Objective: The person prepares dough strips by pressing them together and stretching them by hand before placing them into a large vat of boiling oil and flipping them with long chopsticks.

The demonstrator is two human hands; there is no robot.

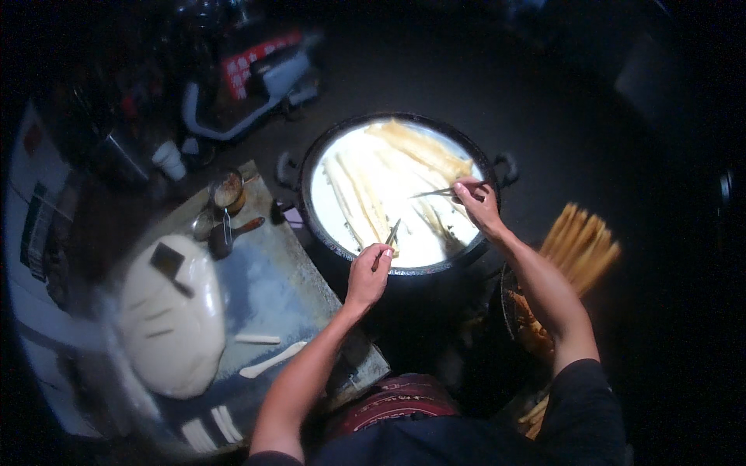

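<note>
A round black two-handled frying pan [398, 271] stands before me, its inside glaring with light. Several long fried dough sticks [419, 148] lie in it, golden ones at the top right and paler ones [358, 198] at the left. My left hand [370, 271] is closed round a thin dark stick, a chopstick or similar, over the pan's near rim, its tip by the end of a pale dough stick. With thin dark chopsticks [437, 192], my right hand [479, 204] reaches over the pan's right side, tips pointing left. Glare hides whether the tips touch any dough.
Left, a worktable [315, 274] bears a large slab of dough [175, 326], a dark scraper [167, 261], cut dough strips [257, 339], a brush [247, 226] and a jar [227, 189]. Golden dough sticks [577, 244] stand at the right, near my forearm. A scooter [250, 105] stands beyond.
</note>
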